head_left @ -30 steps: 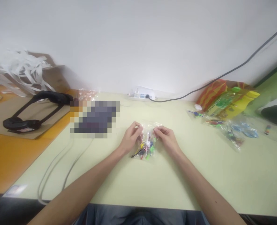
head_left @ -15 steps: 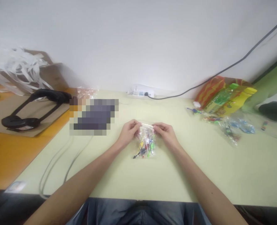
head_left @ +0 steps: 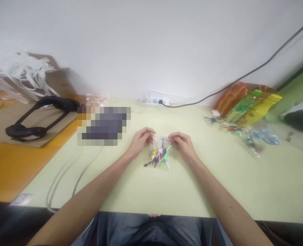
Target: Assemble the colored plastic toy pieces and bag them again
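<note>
A clear plastic bag (head_left: 158,155) of small coloured pieces lies in front of me on the pale table (head_left: 166,191). Yellow, red, blue, green and black parts show through the film. At the bag's upper left corner, the fingers of my left hand (head_left: 142,138) are closed on its edge. My right hand (head_left: 182,142) pinches the upper right corner. The fingertips of both hands are partly hidden by the shiny film.
At the back stands a white power strip (head_left: 155,99) with a black cable. Snack packets (head_left: 256,111), a green bottle (head_left: 248,102) and more small bags (head_left: 252,143) lie to the right. Left are a blurred-out dark object (head_left: 102,124), a black frame (head_left: 41,118) and white strips (head_left: 25,73).
The bag's top edge, folded in a white band between my fingers before, now looks opened out and less taut. The fingers of my left hand have lifted slightly.
</note>
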`<action>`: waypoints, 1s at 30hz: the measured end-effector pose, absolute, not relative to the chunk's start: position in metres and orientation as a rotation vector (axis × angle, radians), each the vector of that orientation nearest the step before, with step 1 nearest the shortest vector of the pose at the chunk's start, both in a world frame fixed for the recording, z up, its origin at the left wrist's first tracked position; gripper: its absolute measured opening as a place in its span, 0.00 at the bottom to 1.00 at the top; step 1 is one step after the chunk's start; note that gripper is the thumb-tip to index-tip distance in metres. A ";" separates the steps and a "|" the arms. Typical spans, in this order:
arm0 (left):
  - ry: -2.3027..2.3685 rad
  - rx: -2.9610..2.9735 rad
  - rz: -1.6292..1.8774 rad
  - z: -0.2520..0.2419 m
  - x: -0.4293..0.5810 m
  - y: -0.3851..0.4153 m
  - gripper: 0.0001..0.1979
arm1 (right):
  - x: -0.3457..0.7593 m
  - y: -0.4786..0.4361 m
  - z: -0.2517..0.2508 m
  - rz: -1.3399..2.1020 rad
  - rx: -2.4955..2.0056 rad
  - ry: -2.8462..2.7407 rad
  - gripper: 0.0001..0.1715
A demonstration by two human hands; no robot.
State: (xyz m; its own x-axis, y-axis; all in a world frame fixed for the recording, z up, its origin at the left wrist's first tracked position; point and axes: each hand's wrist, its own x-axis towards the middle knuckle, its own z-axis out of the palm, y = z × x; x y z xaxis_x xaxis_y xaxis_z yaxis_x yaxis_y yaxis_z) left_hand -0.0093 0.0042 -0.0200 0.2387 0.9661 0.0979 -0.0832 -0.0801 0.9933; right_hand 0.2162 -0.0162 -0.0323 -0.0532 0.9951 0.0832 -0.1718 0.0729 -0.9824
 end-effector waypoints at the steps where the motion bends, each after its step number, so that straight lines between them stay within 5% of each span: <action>1: 0.935 1.318 1.113 -0.019 -0.010 0.004 0.10 | 0.216 -0.017 -0.031 1.276 -0.995 -1.161 0.09; 20: 1.015 1.308 1.130 -0.018 -0.009 0.002 0.25 | 0.206 -0.026 -0.018 1.223 -1.134 -1.192 0.32; 30: 1.044 1.380 1.049 -0.015 -0.009 0.002 0.26 | 0.208 -0.025 -0.020 1.117 -1.144 -1.202 0.21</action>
State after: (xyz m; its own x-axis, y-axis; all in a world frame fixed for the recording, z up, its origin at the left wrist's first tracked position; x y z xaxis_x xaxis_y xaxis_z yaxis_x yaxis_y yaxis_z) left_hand -0.0093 0.0016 -0.0152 0.2308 0.9720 0.0445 0.0396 -0.0551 0.9977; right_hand 0.2081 -0.0249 -0.0200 0.0468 0.9945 0.0938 -0.0210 0.0948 -0.9953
